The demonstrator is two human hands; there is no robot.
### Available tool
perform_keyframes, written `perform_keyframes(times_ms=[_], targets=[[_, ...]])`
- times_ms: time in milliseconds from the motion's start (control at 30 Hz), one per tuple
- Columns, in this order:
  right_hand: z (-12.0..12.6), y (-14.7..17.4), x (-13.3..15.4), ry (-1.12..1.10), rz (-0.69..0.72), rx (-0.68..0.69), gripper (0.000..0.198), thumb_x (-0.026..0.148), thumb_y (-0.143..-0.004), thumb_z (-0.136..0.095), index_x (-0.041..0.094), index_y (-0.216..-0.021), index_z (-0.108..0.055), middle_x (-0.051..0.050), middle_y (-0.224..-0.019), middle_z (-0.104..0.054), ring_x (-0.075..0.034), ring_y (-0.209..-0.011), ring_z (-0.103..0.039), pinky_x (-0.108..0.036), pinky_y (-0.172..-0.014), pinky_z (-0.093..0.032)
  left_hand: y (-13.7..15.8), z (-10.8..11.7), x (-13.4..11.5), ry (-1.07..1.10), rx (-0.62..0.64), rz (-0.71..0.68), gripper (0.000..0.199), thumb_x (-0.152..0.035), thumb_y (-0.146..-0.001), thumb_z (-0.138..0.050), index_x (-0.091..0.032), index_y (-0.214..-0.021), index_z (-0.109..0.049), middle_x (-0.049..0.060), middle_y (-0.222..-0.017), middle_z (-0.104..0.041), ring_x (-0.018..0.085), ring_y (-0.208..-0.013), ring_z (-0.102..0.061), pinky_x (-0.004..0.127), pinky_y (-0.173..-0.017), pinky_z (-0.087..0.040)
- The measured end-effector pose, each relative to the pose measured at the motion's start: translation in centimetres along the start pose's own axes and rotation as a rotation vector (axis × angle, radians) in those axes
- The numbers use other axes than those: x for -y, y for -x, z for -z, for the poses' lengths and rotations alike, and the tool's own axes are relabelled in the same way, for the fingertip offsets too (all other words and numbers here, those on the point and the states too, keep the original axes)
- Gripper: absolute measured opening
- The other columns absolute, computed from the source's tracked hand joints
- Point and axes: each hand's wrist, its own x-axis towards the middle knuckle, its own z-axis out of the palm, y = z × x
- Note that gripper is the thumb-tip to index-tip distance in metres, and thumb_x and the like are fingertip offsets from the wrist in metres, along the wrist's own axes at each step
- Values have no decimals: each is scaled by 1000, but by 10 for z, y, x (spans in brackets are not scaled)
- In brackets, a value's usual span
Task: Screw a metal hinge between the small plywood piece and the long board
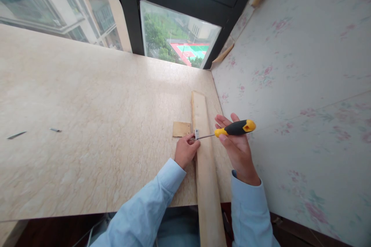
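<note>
A long wooden board (pixel 206 170) lies lengthwise on the stone-patterned sill, its near end jutting past the front edge. On its left edge sits a small metal hinge (pixel 197 134). My left hand (pixel 186 150) is closed in a pinch at the hinge's lower end, thumb and fingertips against it. A yellow and black screwdriver (pixel 236 127) lies between the thumb and spread fingers of my right hand (pixel 236 148), loosely gripped. Its shaft points left and the tip meets the hinge's lower part. Just left of the hinge is a small square wooden piece (pixel 181 129) with small dark holes.
On the left part of the sill (pixel 95 154) lie a thin blade-like piece (pixel 16 135) and a small metal piece (pixel 55 130). A wall with flowered paper (pixel 304 85) rises close on the right. Dark-framed windows (pixel 179 32) stand behind.
</note>
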Motion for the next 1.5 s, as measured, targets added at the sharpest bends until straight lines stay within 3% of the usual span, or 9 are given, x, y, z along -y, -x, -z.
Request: perform_keyframes(times_ms=[133,300,400,633,800,900,1067,1200,1500], targets=[[2,8,5,-64,-56,52,60,32,-87,-65,31,-141,-38,-8,-135,-59,-23,-127,-54,-51,-110,-38,-1,0,1,-6,-1,7,36,-21,-71,-60,-13,-104,-73,-1,-63,-66,14,-59,-58,23,-58,-44],[3,4,-8,249,-52,-219,56,37,-72,-79,21,-122,-59,-8,-105,-72,-25,-96,-69,-48,-95,-51,1,0,-4,4,8,27,35,-19,-71,-60,-12,-103,-73,1,-71,-71,15,-64,-62,23,-61,-47],[1,0,-15,387,1,-347,60,40,-60,-86,20,-112,-64,-7,-105,-69,-25,-96,-66,-46,-97,-50,1,1,-5,7,9,29,36,-19,-71,-59,-13,-104,-73,1,-71,-71,15,-64,-62,23,-59,-46],[-2,6,4,-56,5,-52,59,37,-86,-66,31,-138,-39,-9,-138,-55,-24,-127,-53,-50,-108,-41,-1,-1,0,31,8,36,37,-19,-71,-60,-12,-105,-72,3,-75,-73,16,-67,-64,24,-62,-49],[1,3,-1,135,-14,-246,50,33,-70,-82,22,-113,-59,-4,-96,-71,-23,-91,-69,-47,-91,-54,1,0,-3,-6,-1,33,37,-20,-71,-60,-11,-105,-73,2,-72,-72,17,-65,-64,25,-62,-49],[0,-2,-9,203,93,-338,51,32,-60,-88,23,-100,-58,-1,-93,-67,-20,-89,-67,-41,-88,-55,2,0,-4,4,-1,41,37,-19,-71,-60,-11,-106,-73,3,-72,-72,16,-66,-64,25,-63,-49],[-6,2,0,7,88,-111,53,35,-83,-70,30,-129,-45,-7,-136,-54,-22,-125,-54,-45,-106,-45,1,-1,-1,13,-1,41,39,-21,-71,-61,-10,-108,-72,3,-71,-72,17,-65,-63,25,-62,-49],[-4,8,7,4,29,-43,53,31,-87,-65,29,-134,-43,-8,-123,-64,-23,-113,-63,-48,-100,-49,1,-1,0,-15,-4,26,40,-19,-71,-59,-9,-108,-72,3,-72,-72,17,-67,-64,26,-65,-50],[-9,-2,-9,235,146,-384,49,36,-62,-86,23,-95,-53,0,-92,-60,-17,-86,-62,-38,-84,-55,1,0,-1,-28,-17,13,37,-19,-71,-59,-11,-104,-73,2,-71,-72,18,-70,-65,27,-69,-51]])
